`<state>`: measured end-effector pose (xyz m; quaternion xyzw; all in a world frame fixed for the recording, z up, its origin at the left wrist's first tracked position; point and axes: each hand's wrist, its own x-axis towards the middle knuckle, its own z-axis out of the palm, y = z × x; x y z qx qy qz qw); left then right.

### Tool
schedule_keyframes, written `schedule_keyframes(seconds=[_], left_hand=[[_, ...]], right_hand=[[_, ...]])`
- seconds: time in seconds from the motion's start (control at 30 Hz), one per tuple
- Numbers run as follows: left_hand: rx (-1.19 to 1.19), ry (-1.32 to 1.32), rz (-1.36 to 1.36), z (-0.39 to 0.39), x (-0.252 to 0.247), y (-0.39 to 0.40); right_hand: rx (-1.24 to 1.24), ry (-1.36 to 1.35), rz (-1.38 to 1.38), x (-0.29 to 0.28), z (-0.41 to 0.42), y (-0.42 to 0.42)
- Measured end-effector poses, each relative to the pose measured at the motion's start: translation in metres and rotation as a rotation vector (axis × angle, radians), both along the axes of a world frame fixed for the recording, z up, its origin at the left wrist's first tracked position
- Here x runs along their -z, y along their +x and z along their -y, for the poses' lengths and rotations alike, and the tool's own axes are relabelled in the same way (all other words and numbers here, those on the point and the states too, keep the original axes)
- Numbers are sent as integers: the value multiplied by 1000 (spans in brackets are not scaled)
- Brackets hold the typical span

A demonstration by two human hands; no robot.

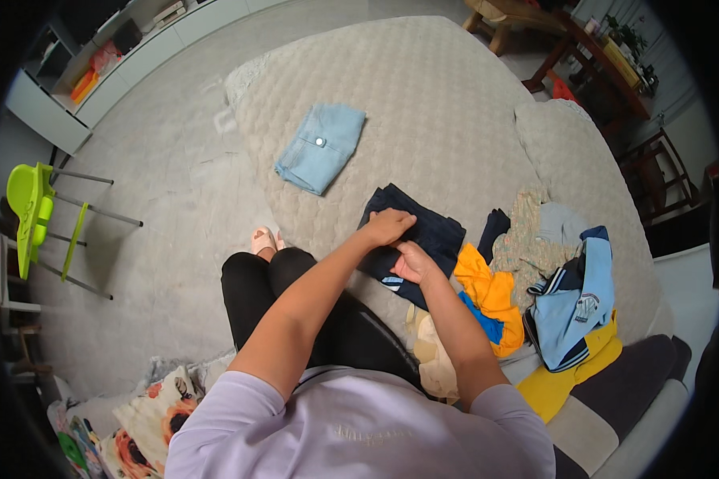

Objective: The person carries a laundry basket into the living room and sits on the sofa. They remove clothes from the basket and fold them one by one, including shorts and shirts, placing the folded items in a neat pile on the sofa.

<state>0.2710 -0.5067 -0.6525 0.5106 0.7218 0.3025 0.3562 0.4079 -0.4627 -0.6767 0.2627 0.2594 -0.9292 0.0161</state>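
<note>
A dark navy garment [431, 224], partly folded, lies on the quilted beige cover [419, 90] before me. My left hand [389, 227] rests on its upper left part, fingers close together. Just below and to the right, my right hand [413, 262] is at the same garment with its fingers curled; whether it pinches the cloth is hard to tell. A striped light-blue and white patch shows near the garment's lower edge. Farther up and left, apart from both hands, lies a folded pair of light-blue denim [323, 149] with a metal button.
To the right are an orange garment [491, 287], a floral garment [518, 233], a light-blue garment with a crest [587, 293] and a yellow garment [545, 392]. A green high chair [33, 209] stands on the floor at left. A floral cushion [156, 419] is at lower left.
</note>
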Motion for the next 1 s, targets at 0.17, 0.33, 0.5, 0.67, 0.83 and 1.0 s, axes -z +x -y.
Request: schedule_keyframes(seconds=[0.17, 0.33, 0.5, 0.67, 0.83, 1.0], left_hand=[[-211, 472, -86, 38, 4, -7], [-42, 286, -649, 101, -6, 32], [107, 10, -625, 126, -5, 61], [106, -128, -725, 136, -16, 74], [-66, 45, -656, 153, -14, 72], [-165, 157, -620, 191, -27, 75]], right_hand=[[231, 27, -14, 15, -5, 6], [463, 1184, 384, 10, 11, 16], [-13, 2141, 164, -46, 40, 0], [-253, 2342, 222, -8, 16, -6], [-194, 2285, 202, -23, 25, -19], [-44, 2350, 189, -68, 92, -7]])
